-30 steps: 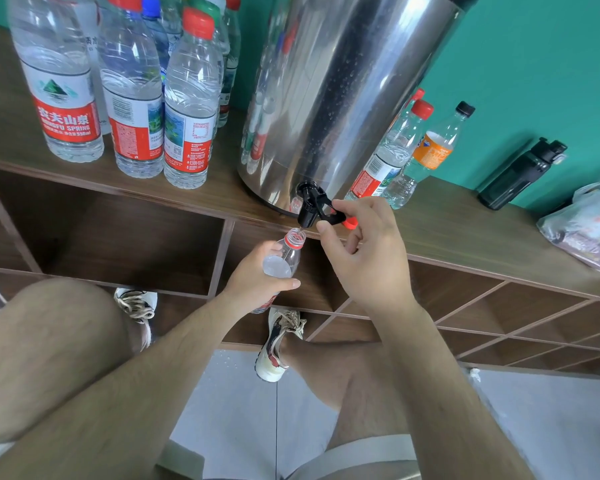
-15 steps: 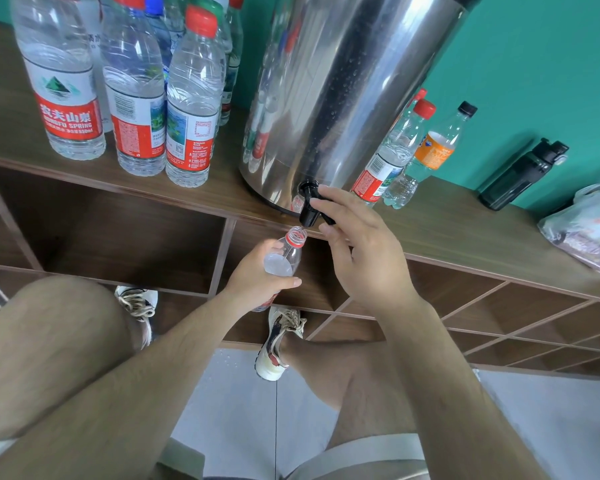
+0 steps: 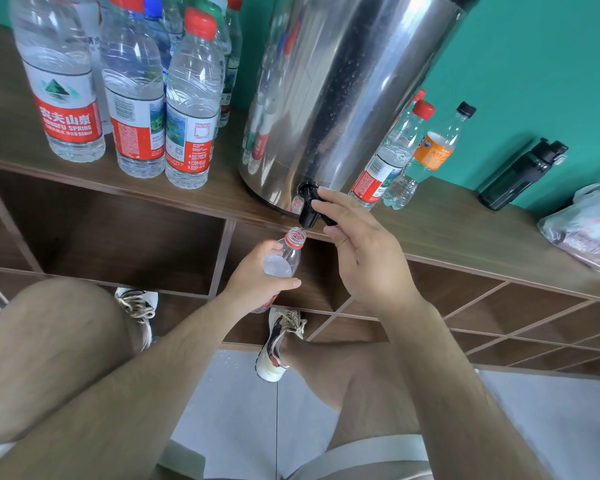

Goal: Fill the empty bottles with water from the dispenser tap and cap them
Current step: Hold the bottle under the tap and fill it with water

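Note:
My left hand [image 3: 253,282] grips a small clear bottle [image 3: 286,256] with a red neck ring, uncapped. Its open mouth sits just below the black tap [image 3: 307,209] of the steel dispenser [image 3: 343,81]. Water shows inside the bottle up to about its shoulder. My right hand [image 3: 368,258] is at the tap: the index finger lies over the tap's top and the thumb sits under the black lever, pinching it. The lever's end is hidden by my fingers.
Several capped, filled bottles [image 3: 191,105] stand on the wooden shelf top [image 3: 465,230] left of the dispenser. Right of it stand a red-capped bottle [image 3: 392,150], an orange-labelled bottle [image 3: 433,150], a black flask [image 3: 523,174] and a plastic bag [image 3: 586,230]. Open cubbies lie below.
My right hand has shifted from a curled grip on the lever, red tip showing, to fingers stretched over the tap. The bottle stays under the spout.

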Demonstrator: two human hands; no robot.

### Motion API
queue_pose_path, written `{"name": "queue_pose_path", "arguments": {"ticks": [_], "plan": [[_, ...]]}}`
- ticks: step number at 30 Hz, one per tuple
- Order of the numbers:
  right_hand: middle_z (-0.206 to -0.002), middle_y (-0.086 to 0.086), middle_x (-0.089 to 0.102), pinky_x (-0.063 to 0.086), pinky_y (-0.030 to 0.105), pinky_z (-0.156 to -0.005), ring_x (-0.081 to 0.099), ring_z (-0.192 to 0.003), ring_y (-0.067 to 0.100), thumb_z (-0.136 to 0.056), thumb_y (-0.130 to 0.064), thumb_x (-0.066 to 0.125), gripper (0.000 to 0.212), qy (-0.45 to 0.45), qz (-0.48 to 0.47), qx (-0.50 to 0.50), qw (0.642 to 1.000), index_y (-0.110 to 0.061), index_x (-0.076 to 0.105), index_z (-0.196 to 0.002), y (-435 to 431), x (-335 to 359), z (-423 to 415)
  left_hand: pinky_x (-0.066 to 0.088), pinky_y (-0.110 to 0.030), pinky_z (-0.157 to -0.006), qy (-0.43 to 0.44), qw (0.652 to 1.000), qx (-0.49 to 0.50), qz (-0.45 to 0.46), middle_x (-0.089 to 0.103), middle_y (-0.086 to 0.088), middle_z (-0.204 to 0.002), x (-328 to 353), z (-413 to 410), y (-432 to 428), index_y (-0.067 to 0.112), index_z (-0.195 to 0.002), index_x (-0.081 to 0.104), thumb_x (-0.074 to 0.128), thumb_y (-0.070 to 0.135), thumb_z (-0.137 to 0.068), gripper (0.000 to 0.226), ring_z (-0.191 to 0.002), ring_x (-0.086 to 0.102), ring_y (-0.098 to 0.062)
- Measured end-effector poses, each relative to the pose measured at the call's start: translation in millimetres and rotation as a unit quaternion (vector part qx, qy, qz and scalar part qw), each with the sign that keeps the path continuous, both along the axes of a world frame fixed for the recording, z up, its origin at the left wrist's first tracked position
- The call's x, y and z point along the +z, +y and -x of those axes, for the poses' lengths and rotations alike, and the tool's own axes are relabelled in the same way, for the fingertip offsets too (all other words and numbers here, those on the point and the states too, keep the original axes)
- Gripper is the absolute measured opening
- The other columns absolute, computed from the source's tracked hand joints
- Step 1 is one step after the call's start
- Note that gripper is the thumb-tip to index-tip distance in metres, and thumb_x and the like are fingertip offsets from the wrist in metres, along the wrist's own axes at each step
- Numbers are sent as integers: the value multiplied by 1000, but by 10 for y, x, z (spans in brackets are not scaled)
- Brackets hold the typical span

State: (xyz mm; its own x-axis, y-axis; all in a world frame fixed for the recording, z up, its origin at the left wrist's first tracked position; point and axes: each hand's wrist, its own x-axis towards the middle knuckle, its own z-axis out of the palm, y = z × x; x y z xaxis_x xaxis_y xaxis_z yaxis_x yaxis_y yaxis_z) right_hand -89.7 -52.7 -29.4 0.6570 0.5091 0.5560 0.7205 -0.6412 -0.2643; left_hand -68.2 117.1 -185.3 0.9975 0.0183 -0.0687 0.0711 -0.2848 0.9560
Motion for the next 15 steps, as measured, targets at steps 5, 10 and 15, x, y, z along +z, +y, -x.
{"name": "queue_pose_path", "arguments": {"ticks": [5, 10, 15], "plan": [[-150, 1, 57, 34, 2, -104, 39, -128, -26, -99, 14, 50, 46, 11, -4, -11, 1000, -8, 66, -136, 3, 0, 10, 43, -30, -98, 2, 1000, 2, 0, 52, 21, -124, 4, 2, -5, 38, -136, 44, 90, 39, -74, 77, -114, 52, -7], [-150, 2, 57, 36, 4, -105, 39, -131, -22, -100, 13, 49, 45, 16, -13, -7, 1000, -7, 65, -137, 10, -12, 11, 43, -29, -97, 3, 1000, 0, 6, 52, 20, -122, 3, 5, -10, 38, -135, 45, 90, 39, -74, 76, -114, 52, -7], [-151, 1, 56, 38, 5, -105, 40, -130, -23, -100, 13, 49, 46, 15, -12, -7, 1000, -7, 64, -138, 4, -19, 4, 43, -29, -97, 2, 1000, -2, 0, 51, 20, -125, 7, 7, -9, 37, -137, 44, 89, 40, -75, 77, -114, 52, -7]]}}
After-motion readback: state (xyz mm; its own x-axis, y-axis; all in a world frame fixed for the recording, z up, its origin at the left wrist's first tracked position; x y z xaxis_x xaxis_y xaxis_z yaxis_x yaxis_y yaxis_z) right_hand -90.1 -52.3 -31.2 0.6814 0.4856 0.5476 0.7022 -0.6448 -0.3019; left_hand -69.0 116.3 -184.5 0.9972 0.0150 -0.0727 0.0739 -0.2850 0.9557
